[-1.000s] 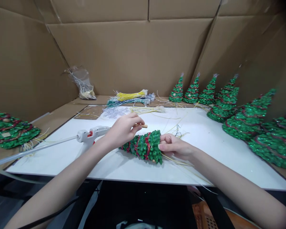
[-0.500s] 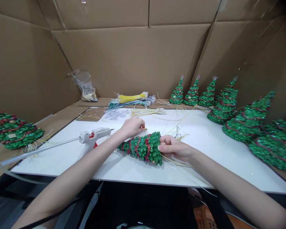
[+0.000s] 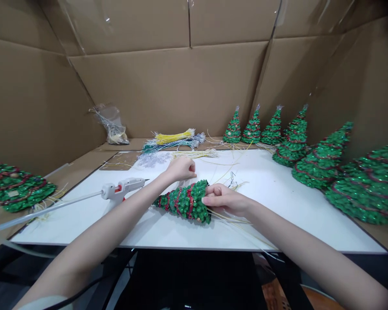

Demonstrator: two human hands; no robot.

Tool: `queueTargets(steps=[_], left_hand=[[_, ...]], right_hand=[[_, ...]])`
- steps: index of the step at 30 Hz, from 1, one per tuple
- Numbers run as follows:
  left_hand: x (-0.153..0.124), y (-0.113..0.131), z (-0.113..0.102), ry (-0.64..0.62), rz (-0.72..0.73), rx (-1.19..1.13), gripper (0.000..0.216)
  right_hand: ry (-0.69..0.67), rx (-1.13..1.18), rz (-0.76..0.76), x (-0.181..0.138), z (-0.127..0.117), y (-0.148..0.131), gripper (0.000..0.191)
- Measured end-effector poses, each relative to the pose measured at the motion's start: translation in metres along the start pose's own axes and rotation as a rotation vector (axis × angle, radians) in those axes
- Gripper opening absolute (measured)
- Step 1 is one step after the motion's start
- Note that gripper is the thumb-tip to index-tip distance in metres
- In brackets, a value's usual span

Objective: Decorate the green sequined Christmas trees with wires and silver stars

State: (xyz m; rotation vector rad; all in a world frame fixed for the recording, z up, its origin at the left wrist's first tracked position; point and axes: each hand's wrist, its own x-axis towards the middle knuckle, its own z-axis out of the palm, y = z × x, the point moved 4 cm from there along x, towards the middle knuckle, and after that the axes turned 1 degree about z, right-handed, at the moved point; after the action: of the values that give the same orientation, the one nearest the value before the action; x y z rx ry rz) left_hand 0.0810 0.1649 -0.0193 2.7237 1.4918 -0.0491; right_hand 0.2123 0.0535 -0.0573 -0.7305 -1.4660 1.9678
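Gripping hand, right (image 3: 224, 200): fingers and thumb are closed around the wide base of a green sequinned cone-shaped tree with red garland bands (image 3: 184, 201). The forearm comes in from the lower right, with the wrist low over the board.
Tree in hand: it lies on its side on the white tabletop board (image 3: 278, 206), tip pointing left, near the front edge. Thin yellow wires trail from its base under the right wrist.
Left hand (image 3: 181, 168): it sits just behind the tree, low over the board, knuckles up and fingers curled into a loose fist. Whether anything is pinched inside cannot be told.
Glue gun: a white hot-glue gun with red trigger (image 3: 121, 187) lies left of the left forearm, apart from both hands. Its nozzle points right and a pale glue stick juts from the back.
Clear plastic bag (image 3: 111, 125): it is slumped against the brown cardboard wall (image 3: 168, 86) at the far left and holds thin pale wire strands.
Wire bundles: yellow and blue-green wire bundles (image 3: 174, 137) lie loose at the back, in no container.
Standing trees (image 3: 323, 157): these stand upright in a row along the right edge.
Flat trees (image 3: 16, 189): these lie at the far left.
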Motion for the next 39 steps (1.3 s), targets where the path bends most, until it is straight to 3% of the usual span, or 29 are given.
queueTargets(steps=[12, 24, 28, 32, 36, 39], left_hand=[[0.083, 0.027, 0.002, 0.028, 0.160, 0.189, 0.034], [0.099, 0.036, 0.013, -0.007, 0.321, 0.329, 0.035], [0.096, 0.035, 0.008, 0.044, 0.320, 0.275, 0.035], [0.080, 0.034, -0.016, 0.197, 0.300, 0.135, 0.034], [0.044, 0.029, -0.048, 0.437, 0.263, -0.108, 0.003], [0.007, 0.021, -0.065, 0.585, 0.235, -0.338, 0.005]], right_hand=[[0.011, -0.021, 0.021, 0.003, -0.002, 0.002, 0.047], [0.014, -0.090, 0.006, 0.001, -0.005, 0.001, 0.046], [0.017, -0.151, -0.020, -0.002, -0.006, -0.003, 0.044], [0.002, -0.225, -0.031, -0.005, -0.005, -0.009, 0.046], [-0.014, -0.323, -0.012, -0.009, -0.003, -0.016, 0.045], [0.026, -0.463, -0.030, -0.017, -0.003, -0.020, 0.044]])
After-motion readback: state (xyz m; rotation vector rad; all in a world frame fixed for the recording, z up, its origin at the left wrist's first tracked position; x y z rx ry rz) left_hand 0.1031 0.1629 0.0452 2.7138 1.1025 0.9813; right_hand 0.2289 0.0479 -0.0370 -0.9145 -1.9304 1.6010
